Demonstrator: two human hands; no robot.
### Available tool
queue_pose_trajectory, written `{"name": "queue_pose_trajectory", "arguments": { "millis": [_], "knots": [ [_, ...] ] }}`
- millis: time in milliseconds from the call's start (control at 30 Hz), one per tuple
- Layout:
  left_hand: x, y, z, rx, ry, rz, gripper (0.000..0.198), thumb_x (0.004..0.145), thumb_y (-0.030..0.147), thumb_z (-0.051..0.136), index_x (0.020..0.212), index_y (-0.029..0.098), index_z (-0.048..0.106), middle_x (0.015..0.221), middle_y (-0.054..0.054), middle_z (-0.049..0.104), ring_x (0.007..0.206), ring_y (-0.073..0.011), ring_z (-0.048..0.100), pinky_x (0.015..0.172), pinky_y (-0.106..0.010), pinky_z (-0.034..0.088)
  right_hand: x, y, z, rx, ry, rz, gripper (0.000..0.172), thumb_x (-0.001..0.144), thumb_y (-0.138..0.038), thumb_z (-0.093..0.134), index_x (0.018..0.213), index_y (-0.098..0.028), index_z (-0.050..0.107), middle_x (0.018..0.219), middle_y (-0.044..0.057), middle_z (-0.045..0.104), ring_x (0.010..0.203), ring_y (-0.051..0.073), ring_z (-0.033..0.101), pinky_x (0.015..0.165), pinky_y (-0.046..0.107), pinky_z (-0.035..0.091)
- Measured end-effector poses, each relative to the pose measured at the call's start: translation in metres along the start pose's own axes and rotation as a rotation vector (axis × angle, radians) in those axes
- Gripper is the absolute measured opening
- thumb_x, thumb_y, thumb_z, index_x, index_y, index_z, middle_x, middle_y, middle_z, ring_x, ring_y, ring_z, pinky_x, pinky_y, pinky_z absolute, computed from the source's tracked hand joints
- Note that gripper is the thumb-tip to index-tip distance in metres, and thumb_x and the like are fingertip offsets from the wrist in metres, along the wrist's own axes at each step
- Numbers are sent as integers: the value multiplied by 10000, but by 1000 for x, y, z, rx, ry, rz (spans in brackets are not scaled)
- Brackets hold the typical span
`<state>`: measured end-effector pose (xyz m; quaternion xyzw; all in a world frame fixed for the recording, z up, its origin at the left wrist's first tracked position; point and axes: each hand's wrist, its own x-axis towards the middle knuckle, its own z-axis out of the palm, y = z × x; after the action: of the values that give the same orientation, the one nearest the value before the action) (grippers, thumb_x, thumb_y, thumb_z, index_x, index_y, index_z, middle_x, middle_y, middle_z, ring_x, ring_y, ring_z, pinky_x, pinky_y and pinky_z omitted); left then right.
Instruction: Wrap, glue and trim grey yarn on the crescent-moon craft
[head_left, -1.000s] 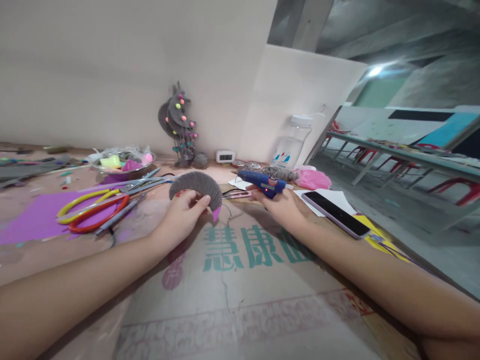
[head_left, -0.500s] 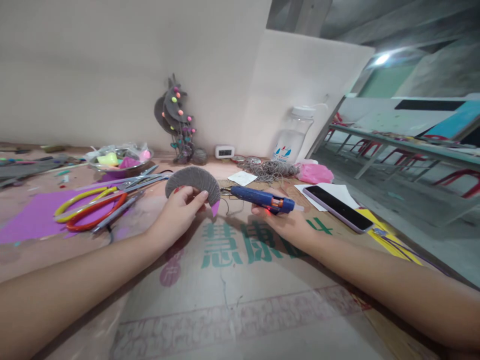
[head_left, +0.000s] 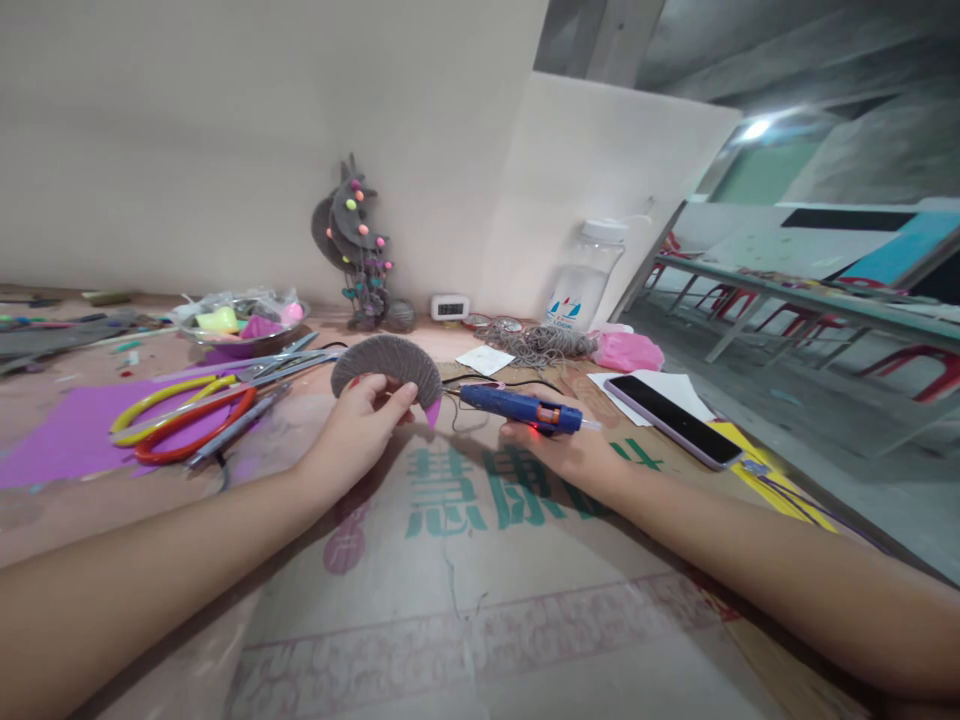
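Observation:
My left hand (head_left: 367,412) pinches a crescent wrapped in grey yarn (head_left: 391,358), thumb in front, its other fingers partly hidden behind it. A bare purple tip (head_left: 433,414) sticks out at the crescent's lower right end. In my right hand (head_left: 562,452) is a blue hot glue gun (head_left: 499,402), lying sideways with a glue stick showing at its back and a small red light lit. Its nozzle points left, close to the crescent's right edge; whether they touch I cannot tell. A thin loose strand of yarn (head_left: 456,415) hangs below the nozzle.
Left lie scissors (head_left: 187,425) on purple sheet (head_left: 56,430), near a bowl (head_left: 251,342). Behind stand a finished moon ornament (head_left: 351,235), a small clock (head_left: 450,307), tangled grey yarn (head_left: 540,342) and a water bottle (head_left: 585,280). A phone (head_left: 671,420) lies right. Printed cardboard (head_left: 390,620) covers the table.
The glue gun has dropped slightly and a dark cord now shows behind it. The crescent stays in my left hand, almost unmoved. The camera view has shifted a little.

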<state>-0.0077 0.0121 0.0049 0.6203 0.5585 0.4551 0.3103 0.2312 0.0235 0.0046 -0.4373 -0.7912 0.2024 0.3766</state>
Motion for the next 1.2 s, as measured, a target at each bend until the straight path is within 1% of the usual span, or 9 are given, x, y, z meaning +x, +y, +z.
{"name": "queue_pose_trajectory", "arguments": {
  "millis": [100,233,433,600,733,867,1000,1200],
  "knots": [
    [0,0,0,11,7,19,265,837,387,513,651,198,511,619,9,575,620,-162,574,568,-267,406,0,0,0,-24,-15,-25,199,748,-373,654,878,-230,611,795,18,648,716,182,602,651,296,472],
    [2,-4,1,-6,-6,31,276,837,413,503,665,198,517,639,-1,601,636,-170,588,585,-272,414,0,0,0,-28,-18,-52,211,747,-372,657,887,-219,620,838,25,659,752,181,614,683,293,478],
    [2,-5,1,-11,0,22,267,830,409,512,668,197,523,633,6,588,630,-165,577,572,-269,399,0,-3,0,4,-60,-56,202,756,-366,649,875,-205,627,819,31,652,706,168,608,647,279,477],
    [2,-1,1,-21,-4,9,252,835,386,515,675,192,531,637,2,592,627,-162,572,566,-267,394,0,1,1,0,-33,-48,213,761,-360,651,909,-208,627,872,35,670,780,184,624,696,289,481],
    [2,-4,1,-31,-11,3,248,840,389,513,689,193,528,633,5,584,606,-157,559,526,-264,373,0,6,4,-41,9,-60,224,743,-352,673,935,-239,641,902,21,681,816,191,631,717,293,481],
    [3,-8,1,-28,-25,18,255,842,401,506,699,191,526,656,-2,599,627,-160,567,544,-267,381,0,5,4,-49,2,-68,241,751,-349,666,970,-252,643,944,23,683,846,199,636,742,305,487],
    [3,-6,1,-15,-16,29,250,841,386,510,684,191,518,638,5,585,621,-157,564,550,-266,380,0,3,3,-62,1,-56,251,753,-348,665,980,-244,645,925,23,684,836,196,637,749,304,486],
    [3,-6,2,-22,-12,11,249,838,383,513,680,191,517,632,8,595,607,-152,567,527,-256,377,2,4,4,-60,6,-91,232,746,-312,676,964,-236,648,891,4,687,806,172,638,721,267,481]
  ]
}}
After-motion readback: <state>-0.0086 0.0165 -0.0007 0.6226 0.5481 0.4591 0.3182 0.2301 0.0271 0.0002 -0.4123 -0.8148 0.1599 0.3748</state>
